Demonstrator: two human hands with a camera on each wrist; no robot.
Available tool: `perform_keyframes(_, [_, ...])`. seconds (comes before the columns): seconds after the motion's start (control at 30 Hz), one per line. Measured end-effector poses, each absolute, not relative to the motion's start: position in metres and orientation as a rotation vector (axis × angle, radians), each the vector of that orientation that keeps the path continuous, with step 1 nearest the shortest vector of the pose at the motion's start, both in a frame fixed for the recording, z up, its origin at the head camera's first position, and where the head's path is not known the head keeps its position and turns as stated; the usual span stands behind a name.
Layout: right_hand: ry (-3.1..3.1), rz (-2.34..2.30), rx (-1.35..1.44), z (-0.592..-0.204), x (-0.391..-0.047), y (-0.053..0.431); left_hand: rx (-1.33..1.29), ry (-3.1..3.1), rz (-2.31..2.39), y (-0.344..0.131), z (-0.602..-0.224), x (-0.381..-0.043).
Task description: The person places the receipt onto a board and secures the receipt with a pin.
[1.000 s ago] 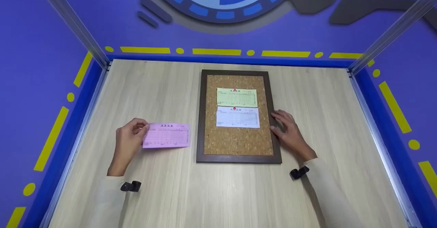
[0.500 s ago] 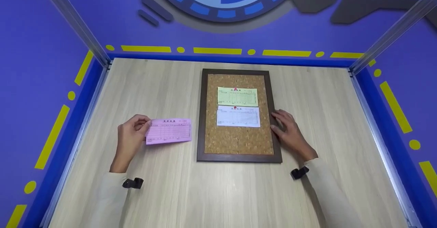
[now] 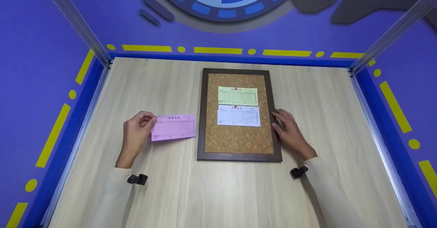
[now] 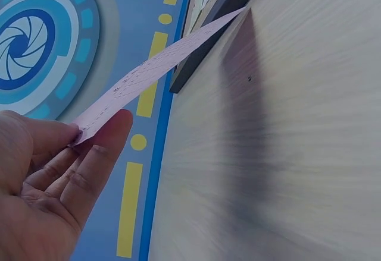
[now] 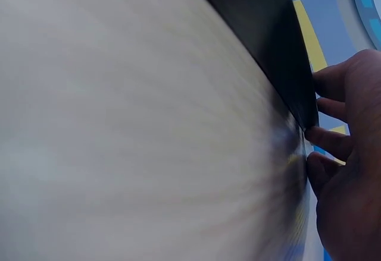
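In the head view, my left hand (image 3: 138,136) pinches the left edge of a pink printed receipt slip (image 3: 174,129) between thumb and fingers. The left wrist view shows the slip (image 4: 143,82) raised off the tabletop at a slant, its shadow below. A framed corkboard (image 3: 239,141) lies to the right of the slip. Pinned on it are a green slip (image 3: 238,97), with a pink pushpin (image 3: 235,88), and a white slip (image 3: 239,117) under it, with a red pushpin (image 3: 235,107). My right hand (image 3: 292,134) touches the dark frame's right side with its fingertips.
The light wood tabletop (image 3: 225,194) is bounded by blue-purple walls (image 3: 266,37) at the back and both sides. Metal posts (image 3: 76,19) stand at the back corners. A black wrist camera (image 3: 137,179) sits on each sleeve.
My left hand has moved right and slightly away from me with the pink receipt slip, bringing it close to the corkboard's left edge. The right hand stays at the frame.
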State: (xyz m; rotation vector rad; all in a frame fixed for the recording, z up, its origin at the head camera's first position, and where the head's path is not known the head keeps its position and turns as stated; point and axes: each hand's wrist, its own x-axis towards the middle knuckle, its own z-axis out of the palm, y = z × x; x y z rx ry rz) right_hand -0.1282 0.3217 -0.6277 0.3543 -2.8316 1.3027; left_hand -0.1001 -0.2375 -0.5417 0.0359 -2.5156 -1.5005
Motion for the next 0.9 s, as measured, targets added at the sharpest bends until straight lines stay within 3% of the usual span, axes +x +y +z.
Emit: perform_keyframes(0.9, [-2.712,1.255,0.536,-0.612,-0.117,0.285,-0.017,-2.47,-1.534,-0.22,-0.516,-0.102])
